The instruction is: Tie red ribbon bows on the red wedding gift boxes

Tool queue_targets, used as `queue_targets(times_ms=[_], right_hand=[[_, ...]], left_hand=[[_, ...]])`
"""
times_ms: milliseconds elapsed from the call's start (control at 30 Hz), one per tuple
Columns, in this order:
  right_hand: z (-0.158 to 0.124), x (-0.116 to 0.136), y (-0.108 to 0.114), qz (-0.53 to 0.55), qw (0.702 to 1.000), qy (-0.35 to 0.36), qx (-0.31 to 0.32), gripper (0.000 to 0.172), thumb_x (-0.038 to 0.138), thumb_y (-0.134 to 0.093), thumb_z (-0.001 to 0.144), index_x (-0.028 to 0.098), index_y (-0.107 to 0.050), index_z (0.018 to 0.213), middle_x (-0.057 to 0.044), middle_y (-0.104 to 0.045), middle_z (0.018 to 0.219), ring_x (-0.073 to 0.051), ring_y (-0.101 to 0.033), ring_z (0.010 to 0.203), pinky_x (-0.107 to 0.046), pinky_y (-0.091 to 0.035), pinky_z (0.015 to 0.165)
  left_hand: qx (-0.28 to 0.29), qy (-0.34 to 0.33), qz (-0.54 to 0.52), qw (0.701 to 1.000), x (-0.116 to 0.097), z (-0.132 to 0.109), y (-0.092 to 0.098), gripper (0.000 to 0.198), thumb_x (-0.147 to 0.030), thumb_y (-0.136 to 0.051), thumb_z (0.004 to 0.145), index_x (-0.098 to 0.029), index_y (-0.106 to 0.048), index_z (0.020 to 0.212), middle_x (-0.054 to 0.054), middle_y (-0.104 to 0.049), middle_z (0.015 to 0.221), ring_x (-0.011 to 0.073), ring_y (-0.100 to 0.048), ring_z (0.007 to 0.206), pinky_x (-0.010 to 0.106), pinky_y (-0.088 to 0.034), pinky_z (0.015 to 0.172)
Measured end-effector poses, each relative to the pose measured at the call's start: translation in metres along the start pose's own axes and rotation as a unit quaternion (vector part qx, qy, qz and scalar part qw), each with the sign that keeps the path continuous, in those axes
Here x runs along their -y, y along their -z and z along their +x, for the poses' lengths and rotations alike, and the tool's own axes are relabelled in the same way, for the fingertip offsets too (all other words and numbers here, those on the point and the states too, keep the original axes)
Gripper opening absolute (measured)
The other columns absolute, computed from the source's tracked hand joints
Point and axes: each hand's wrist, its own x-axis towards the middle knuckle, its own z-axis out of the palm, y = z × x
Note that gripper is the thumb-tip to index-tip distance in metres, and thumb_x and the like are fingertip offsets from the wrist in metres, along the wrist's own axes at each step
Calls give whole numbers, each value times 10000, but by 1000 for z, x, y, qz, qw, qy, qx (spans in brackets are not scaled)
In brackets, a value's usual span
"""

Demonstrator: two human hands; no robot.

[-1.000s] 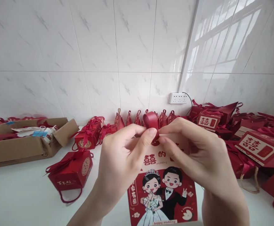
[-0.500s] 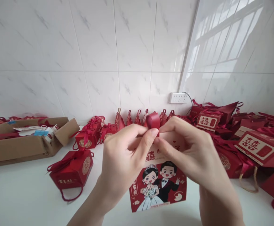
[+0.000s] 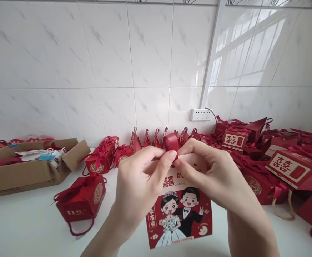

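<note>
Wedding gift bag, red with a cartoon bride and groom on its front, hangs in the air in front of the person, just above the white counter and clear of it, held only at its pale top edge. A second ago it hung lower, with its bottom edge out of view. Half a second ago it had been raised so the whole front showed, and it now sits at nearly the same height, its bottom edge slanting slightly up to the right. The red ribbon loop at the top looked fuller and rounder a second ago and now stands smaller and tighter. The left hand is closed on the loop's base with thumb and forefinger, the other fingers curled in. The right hand pinches the same spot from the other side, fingertips almost meeting the left's. Neither pinch has let go across the three pictures, so the ribbon work appears to be a small tightening rather than a new hold. Nothing else has moved: a red favour box lies left of the bag, an open cardboard box further left, and a heap of red bags on the right.
</note>
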Motion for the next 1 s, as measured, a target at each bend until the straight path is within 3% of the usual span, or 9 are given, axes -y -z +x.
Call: queue_targets(times_ms=[233, 400, 533, 700, 867, 1000], right_hand=[[0, 1, -7, -76, 995, 5, -60, 114, 250, -548, 824, 185, -511, 738, 10, -581, 620, -96, -509, 536, -188, -391, 452], [6, -10, -1, -45, 999, 3, -9, 143, 299, -533, 845, 180, -540, 766, 19, -565, 604, -88, -491, 519, -176, -354, 422], [8, -13, 7, -21, 999, -10, 40, 162, 296, -515, 853, 165, -563, 770, 28, -525, 577, -76, -449, 499, -170, -322, 407], [6, -12, 6, 14, 998, -30, 51, 204, 313, -518, 853, 166, -535, 712, 55, -424, 524, -55, -343, 444, -169, -245, 368], [6, -7, 4, 51, 996, -30, 60, 199, 323, -541, 837, 178, -500, 707, 69, -395, 501, -51, -312, 423, -176, -212, 360], [6, -2, 5, 35, 997, -34, 60, 177, 267, -534, 830, 184, -483, 682, 79, -398, 480, -53, -321, 412, -178, -231, 367]], left_hand=[[0, 18, -6, 1000, 4, -1, -5, 199, -279, -579, 823, -188, -591, 646, -63, -520, 436, 55, -424, 368, 180, -319, 358], [38, 59, -50, 996, 12, 3, -6, 208, -325, -572, 825, -188, -603, 673, -36, -578, 510, 75, -492, 435, 183, -373, 407], [70, 90, -70, 991, 18, 6, -6, 226, -347, -581, 814, -186, -596, 656, -52, -482, 440, 64, -396, 377, 189, -289, 343], [77, 104, -82, 988, 16, 8, -2, 257, -368, -596, 794, -180, -596, 619, -62, -407, 397, 56, -322, 343, 192, -231, 307], [74, 102, -69, 990, 9, 8, 1, 244, -358, -598, 791, -189, -602, 615, -58, -452, 407, 62, -369, 360, 189, -279, 328], [109, 112, -106, 982, 11, 11, 5, 231, -366, -602, 775, -184, -598, 634, -53, -482, 417, 71, -417, 370, 189, -314, 346]])
